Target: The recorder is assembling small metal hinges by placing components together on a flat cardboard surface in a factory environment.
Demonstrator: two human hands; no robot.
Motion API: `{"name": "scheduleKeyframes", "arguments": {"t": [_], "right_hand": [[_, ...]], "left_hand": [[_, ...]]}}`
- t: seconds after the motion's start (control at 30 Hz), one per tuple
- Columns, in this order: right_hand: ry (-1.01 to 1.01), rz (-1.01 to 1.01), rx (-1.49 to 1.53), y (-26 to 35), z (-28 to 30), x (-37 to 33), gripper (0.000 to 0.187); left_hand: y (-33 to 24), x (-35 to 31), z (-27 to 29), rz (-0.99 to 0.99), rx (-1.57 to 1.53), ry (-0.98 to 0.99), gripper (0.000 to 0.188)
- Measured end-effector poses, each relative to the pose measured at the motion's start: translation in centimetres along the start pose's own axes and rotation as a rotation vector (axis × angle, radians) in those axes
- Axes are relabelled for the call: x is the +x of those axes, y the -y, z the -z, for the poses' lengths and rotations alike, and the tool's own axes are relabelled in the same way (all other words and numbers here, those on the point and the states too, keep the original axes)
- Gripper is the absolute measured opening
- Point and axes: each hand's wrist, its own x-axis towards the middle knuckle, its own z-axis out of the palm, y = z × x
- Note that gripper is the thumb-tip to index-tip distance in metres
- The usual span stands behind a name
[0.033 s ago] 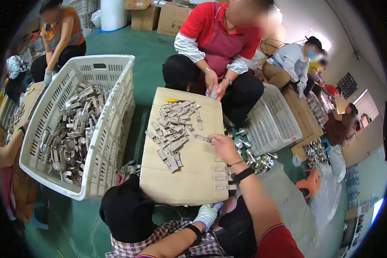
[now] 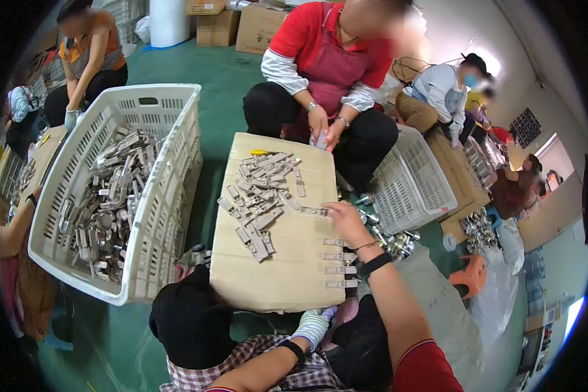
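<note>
My bare right hand point(image 2: 347, 223) pinches the end of a flat metal latch point(image 2: 316, 211) at the right edge of a cardboard-covered work surface point(image 2: 287, 261). Below that hand, several similar latches point(image 2: 338, 270) lie in a column along the same edge, their ends sticking out. A loose pile of latches point(image 2: 258, 206) covers the surface's upper left, with a small yellow object point(image 2: 259, 152) at its far end. In a striped glove, my left hand point(image 2: 312, 326) rests by the near edge; its fingers are partly hidden.
A white plastic crate point(image 2: 130, 261) full of metal parts stands at left. Across from me sits a person in a red shirt point(image 2: 333, 72), hands together. Shiny metal parts point(image 2: 395, 242) lie right of the surface, beside another crate point(image 2: 415, 176) and an orange stool point(image 2: 469, 276).
My right hand has brought the pinched latch rightward, away from the pile, to the surface's right edge. My left hand stays where it was.
</note>
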Motion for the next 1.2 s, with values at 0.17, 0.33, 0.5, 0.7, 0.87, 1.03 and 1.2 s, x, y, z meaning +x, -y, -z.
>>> {"name": "scheduleKeyframes", "arguments": {"t": [0.17, 0.33, 0.5, 0.7, 0.87, 1.03, 1.2], "right_hand": [[0.056, -0.75, 0.433, -1.3, 4.3, -1.9, 0.011], [0.008, -0.884, 0.702, -4.6, 3.5, -4.1, 0.015], [0.042, -0.833, 0.557, -7.2, 1.8, -4.9, 0.012], [0.08, -0.925, 0.626, -6.5, 1.8, -4.1, 0.01], [0.088, -0.989, 0.618, -5.3, 2.0, -3.6, 0.007], [0.059, -0.961, 0.707, -8.1, 1.6, -4.6, 0.006], [0.089, -0.971, 0.713, -7.7, 1.1, -4.3, 0.006]], "left_hand": [[0.8, 0.2, 0.3, -0.013, -0.128, -0.052, 0.028], [1.8, 0.8, 0.2, 0.016, -0.067, -0.077, 0.029], [1.1, 0.4, -0.1, 0.011, -0.105, -0.067, 0.03], [1.9, 0.8, 0.6, -0.093, 0.132, -0.111, 0.03], [2.3, 0.9, 0.6, -0.07, 0.01, -0.086, 0.03], [1.1, 0.5, 0.2, -0.06, 0.05, -0.076, 0.03], [1.6, 0.7, 0.6, -0.086, 0.107, -0.102, 0.031]]}}
